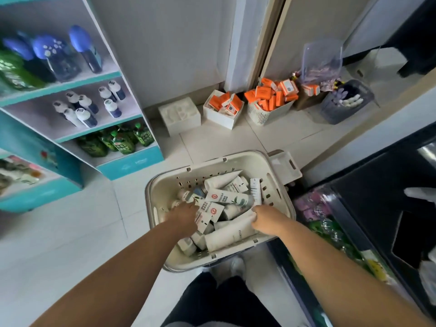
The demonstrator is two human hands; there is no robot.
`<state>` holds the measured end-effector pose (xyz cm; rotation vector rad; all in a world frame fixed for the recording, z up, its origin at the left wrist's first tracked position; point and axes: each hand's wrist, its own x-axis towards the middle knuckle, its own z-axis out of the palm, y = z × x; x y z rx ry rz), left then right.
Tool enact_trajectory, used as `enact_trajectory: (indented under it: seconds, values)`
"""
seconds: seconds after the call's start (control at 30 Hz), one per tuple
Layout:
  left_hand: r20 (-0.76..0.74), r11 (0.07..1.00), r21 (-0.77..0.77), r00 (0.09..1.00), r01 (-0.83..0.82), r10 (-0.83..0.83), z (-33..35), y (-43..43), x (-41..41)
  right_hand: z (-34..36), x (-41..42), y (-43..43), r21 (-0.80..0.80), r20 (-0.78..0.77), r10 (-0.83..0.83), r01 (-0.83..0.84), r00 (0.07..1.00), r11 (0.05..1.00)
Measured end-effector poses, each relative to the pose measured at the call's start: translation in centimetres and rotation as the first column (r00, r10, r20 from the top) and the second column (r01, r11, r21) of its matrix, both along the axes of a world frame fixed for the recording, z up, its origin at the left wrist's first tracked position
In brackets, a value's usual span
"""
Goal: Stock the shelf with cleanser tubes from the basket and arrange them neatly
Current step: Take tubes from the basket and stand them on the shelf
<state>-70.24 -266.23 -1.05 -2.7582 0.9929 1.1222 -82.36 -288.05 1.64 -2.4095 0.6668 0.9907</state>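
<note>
A cream basket (165, 180) stands on the tiled floor in front of me, filled with several white cleanser tubes (226, 197) lying in a jumble. Both my hands are down inside it. My left hand (182, 215) grips a tube with a red logo (207, 212) at the basket's left side; its fingertips are hidden among the tubes. My right hand (266, 220) curls round the lower end of a white tube (256, 192) that stands upright against the basket's right wall. The teal shelf (70, 86) stands at the left with bottles and green pouches on its boards.
Against the back wall sit a white block (179, 116), two white bins of orange boxes (224, 107), a grey basket (346, 102) and a clear bag. A dark display case (354, 220) holding goods runs along the right, close to the basket. My legs are below.
</note>
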Motion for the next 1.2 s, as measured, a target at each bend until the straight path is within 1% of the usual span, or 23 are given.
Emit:
enact_trajectory:
  seconds: [0.1,0.2,0.33,0.4,0.43,0.5,0.57,0.6,0.63,0.67,0.73,0.77,0.8,0.87,0.93,0.97,1.0,1.03,1.07,1.1,1.13,1.17,1.2]
  values:
    - [-0.069,0.999,-0.024,0.997,-0.042,0.040,-0.9,0.0,-0.9,-1.2,-0.1,0.2,0.016,-0.037,-0.006,0.007,0.999,1.000]
    - [-0.136,0.995,-0.080,0.989,-0.063,0.051,-1.6,-0.4,-1.9,-1.7,0.1,0.1,0.037,-0.003,-0.050,0.050,0.999,0.998]
    - [-0.281,0.988,-0.132,0.959,-0.084,0.044,-1.8,-1.8,-2.6,-1.0,2.1,-0.4,0.216,0.073,-0.152,0.133,0.986,0.967]
    - [-0.281,0.982,-0.149,0.957,-0.112,0.067,-1.9,-2.3,-2.6,-0.4,3.6,-0.2,0.301,0.150,-0.188,0.136,0.971,0.944]
    - [-0.271,0.978,-0.154,0.958,-0.144,0.098,-2.0,-2.5,-2.5,-0.2,4.2,0.0,0.330,0.195,-0.213,0.141,0.957,0.933]
    - [-0.285,0.945,-0.180,0.934,-0.272,0.215,-2.2,-2.6,-2.1,0.0,5.3,0.3,0.360,0.297,-0.294,0.179,0.908,0.916]
    - [-0.305,0.885,-0.191,0.882,-0.425,0.358,-2.4,-2.4,-1.4,-0.6,5.8,-0.1,0.357,0.353,-0.427,0.302,0.833,0.884]
    - [-0.316,0.845,-0.188,0.845,-0.501,0.431,-2.5,-2.2,-1.0,-1.0,5.7,-0.5,0.326,0.336,-0.467,0.364,0.818,0.872]
    - [-0.333,0.799,-0.183,0.801,-0.573,0.498,-2.7,-1.9,-0.6,-1.5,5.3,-1.1,0.263,0.289,-0.467,0.400,0.836,0.878]
    - [-0.357,0.753,-0.175,0.754,-0.634,0.552,-2.8,-1.7,-0.3,-2.2,4.6,-1.6,0.170,0.194,-0.428,0.399,0.883,0.901]
    - [-0.415,0.696,-0.148,0.683,-0.702,0.601,-3.1,-1.2,0.2,-3.5,2.9,-2.0,0.017,-0.079,-0.319,0.322,0.944,0.947]
    - [-0.447,0.685,-0.128,0.658,-0.717,0.605,-3.3,-1.1,0.4,-4.0,2.3,-1.8,-0.009,-0.193,-0.264,0.267,0.945,0.964]
    - [-0.473,0.680,-0.110,0.640,-0.725,0.605,-3.4,-1.0,0.5,-4.3,2.0,-1.4,-0.002,-0.258,-0.215,0.222,0.942,0.975]
    - [-0.506,0.679,-0.080,0.616,-0.730,0.603,-3.6,-0.9,0.5,-5.2,2.0,-0.7,0.038,-0.295,-0.175,0.194,0.939,0.980]
    - [-0.535,0.665,-0.070,0.590,-0.744,0.604,-3.6,-1.1,0.5,-5.6,2.3,-0.2,0.027,-0.280,-0.228,0.245,0.932,0.969]
    - [-0.545,0.658,-0.066,0.580,-0.750,0.606,-3.6,-1.1,0.5,-5.7,2.3,-0.2,0.030,-0.249,-0.296,0.313,0.922,0.949]
    - [-0.552,0.652,-0.061,0.569,-0.756,0.609,-3.6,-1.1,0.5,-5.8,2.5,-0.5,0.086,-0.218,-0.397,0.423,0.891,0.902]
    - [-0.564,0.641,-0.057,0.555,-0.765,0.611,-3.7,-1.1,0.5,-5.7,2.6,-0.8,0.197,-0.177,-0.520,0.548,0.836,0.813]
    - [-0.578,0.628,-0.055,0.538,-0.776,0.614,-3.7,-1.1,0.5,-5.1,2.7,-1.0,0.328,-0.147,-0.641,0.648,0.754,0.687]
    - [-0.595,0.615,-0.054,0.520,-0.787,0.613,-3.8,-1.0,0.5,-4.6,2.9,-1.1,0.435,-0.123,-0.733,0.700,0.669,0.567]
    - [-0.609,0.606,-0.054,0.507,-0.794,0.610,-3.9,-0.9,0.5,-4.2,3.0,-1.1,0.494,-0.088,-0.781,0.708,0.618,0.505]
    - [-0.622,0.601,-0.053,0.497,-0.798,0.605,-3.9,-0.8,0.5,-4.1,3.2,-1.0,0.518,-0.064,-0.790,0.697,0.609,0.496]
    - [-0.631,0.601,-0.050,0.492,-0.798,0.600,-4.1,-0.7,0.5,-4.0,3.5,-0.7,0.537,-0.061,-0.773,0.673,0.632,0.508]
